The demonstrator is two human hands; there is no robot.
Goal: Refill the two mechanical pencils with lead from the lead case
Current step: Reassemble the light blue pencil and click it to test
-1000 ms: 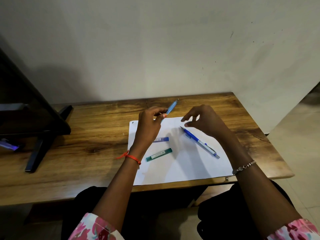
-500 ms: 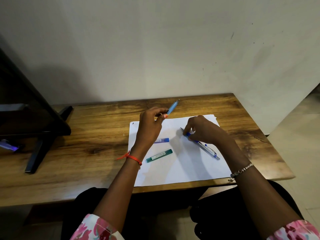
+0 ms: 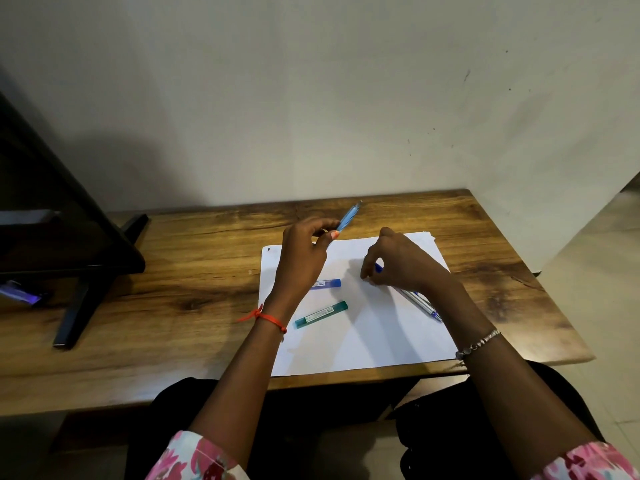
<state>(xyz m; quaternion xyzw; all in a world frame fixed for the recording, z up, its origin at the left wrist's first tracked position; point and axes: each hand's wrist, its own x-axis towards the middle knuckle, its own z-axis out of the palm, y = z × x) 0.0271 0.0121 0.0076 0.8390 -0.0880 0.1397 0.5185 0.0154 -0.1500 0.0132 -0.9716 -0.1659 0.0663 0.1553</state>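
Note:
My left hand [image 3: 303, 258] grips a light blue mechanical pencil [image 3: 349, 216], raised above the table and pointing up and away to the right. My right hand [image 3: 398, 263] rests on the white paper [image 3: 363, 337] with its fingertips curled down onto the blue front end of a second blue-and-silver pencil [image 3: 417, 299], which lies flat on the sheet. A green lead case [image 3: 321, 314] lies on the paper near my left wrist. A smaller blue lead case [image 3: 327, 283] lies just beyond it, partly hidden by my left hand.
The paper sits on a wooden table [image 3: 194, 289] against a plain wall. A black stand [image 3: 79, 271] occupies the table's left side, with a small purple-lit object [image 3: 20, 296] beside it. The table's front edge runs just above my lap.
My right hand came down from hovering above the paper onto the front end of the blue-and-silver pencil. My left hand kept the light blue pencil raised in place.

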